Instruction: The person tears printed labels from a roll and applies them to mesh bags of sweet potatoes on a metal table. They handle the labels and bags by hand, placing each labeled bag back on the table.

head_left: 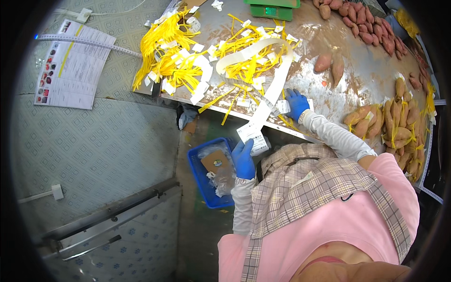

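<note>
Blue gloves cover both hands. My left hand, in front of the table edge, is closed on the lower end of a long white label strip. Printed labels show at that end, and the rest of the strip loops up over the table. My right hand rests on the table near its front edge, fingers stretched forward and lightly bent. Beside its thumb lies a small white tag, with a yellow strap below. What is under the right palm is hidden.
Yellow straps with white tags are heaped at the table's left. A green scale stands at the back. Loose sweet potatoes lie far right, netted ones nearer. A blue bin with plastic and cardboard sits below the table.
</note>
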Motion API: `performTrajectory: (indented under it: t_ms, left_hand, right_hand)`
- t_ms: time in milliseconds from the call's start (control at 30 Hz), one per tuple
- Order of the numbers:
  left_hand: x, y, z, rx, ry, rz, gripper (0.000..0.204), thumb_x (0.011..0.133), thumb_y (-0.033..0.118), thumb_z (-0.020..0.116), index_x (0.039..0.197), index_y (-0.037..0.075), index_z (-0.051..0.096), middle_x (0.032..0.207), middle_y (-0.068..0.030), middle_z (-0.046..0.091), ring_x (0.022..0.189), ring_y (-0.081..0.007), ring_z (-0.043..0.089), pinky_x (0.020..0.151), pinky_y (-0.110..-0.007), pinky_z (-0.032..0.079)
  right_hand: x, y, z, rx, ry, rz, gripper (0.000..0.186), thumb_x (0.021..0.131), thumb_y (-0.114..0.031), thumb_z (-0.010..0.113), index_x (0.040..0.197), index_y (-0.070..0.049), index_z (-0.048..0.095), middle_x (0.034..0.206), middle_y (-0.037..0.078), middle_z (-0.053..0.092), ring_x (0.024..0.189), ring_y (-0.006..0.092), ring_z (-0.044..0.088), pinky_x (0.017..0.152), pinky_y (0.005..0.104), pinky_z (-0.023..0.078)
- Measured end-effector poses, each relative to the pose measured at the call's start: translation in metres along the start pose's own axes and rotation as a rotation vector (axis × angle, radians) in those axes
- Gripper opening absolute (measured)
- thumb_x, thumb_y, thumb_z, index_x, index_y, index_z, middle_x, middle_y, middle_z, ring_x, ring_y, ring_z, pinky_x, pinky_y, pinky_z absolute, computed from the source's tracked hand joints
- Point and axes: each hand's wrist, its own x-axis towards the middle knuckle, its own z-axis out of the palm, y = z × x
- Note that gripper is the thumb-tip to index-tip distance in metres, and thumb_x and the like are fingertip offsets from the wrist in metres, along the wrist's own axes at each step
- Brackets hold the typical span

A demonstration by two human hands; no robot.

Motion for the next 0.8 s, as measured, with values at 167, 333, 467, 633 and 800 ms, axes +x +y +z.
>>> performTrajectory:
  t_ms: [167,333,467,633,800]
  left_hand:
    - [0.007,-0.006,0.006,0.093,-0.042,0.021,0.035,0.086,0.007,0.052,0.117,-0.008,0.053,0.108,-0.012,0.06,0.095,-0.0173,0.058,0.084,-0.028,0.044]
    - [0.006,-0.003,0.023,0.021,-0.043,0.036,0.037,0.087,0.007,0.049,0.122,-0.007,0.049,0.108,-0.0119,0.06,0.094,-0.0167,0.059,0.082,-0.029,0.046]
    - [0.008,-0.004,0.022,0.014,-0.058,0.095,0.039,0.087,0.005,0.048,0.124,-0.006,0.048,0.109,-0.0119,0.06,0.094,-0.0174,0.059,0.082,-0.029,0.047]
    - [0.005,0.005,0.023,0.02,-0.055,0.134,0.035,0.087,0.004,0.049,0.121,-0.006,0.051,0.107,-0.0122,0.061,0.093,-0.0177,0.06,0.082,-0.029,0.048]
    - [0.002,0.003,0.027,-0.056,-0.029,0.127,0.031,0.087,0.003,0.051,0.116,-0.007,0.055,0.104,-0.0136,0.062,0.092,-0.0191,0.061,0.083,-0.03,0.049]
  right_hand:
    - [-0.009,0.022,-0.003,0.152,0.047,-0.072,0.049,0.066,-0.022,0.074,0.111,-0.012,0.057,0.129,0.013,0.049,0.116,0.0307,0.047,0.095,0.0414,0.037]
    - [-0.004,0.026,-0.001,0.142,-0.027,-0.112,0.056,0.067,-0.018,0.072,0.119,-0.012,0.054,0.114,0.011,0.058,0.102,0.03,0.057,0.088,0.0413,0.04]
    - [0.0,0.034,0.007,0.185,-0.065,-0.133,0.045,0.071,-0.016,0.068,0.115,-0.012,0.058,0.108,0.011,0.062,0.096,0.0285,0.06,0.084,0.038,0.045]
    - [0.011,0.032,0.002,0.406,-0.16,-0.128,0.027,0.075,-0.02,0.065,0.099,-0.01,0.067,0.092,0.012,0.066,0.085,0.028,0.063,0.077,0.035,0.049]
    - [0.024,0.025,-0.018,0.46,-0.273,-0.19,0.024,0.075,-0.023,0.065,0.094,-0.008,0.068,0.089,0.013,0.067,0.081,0.0273,0.063,0.075,0.0342,0.049]
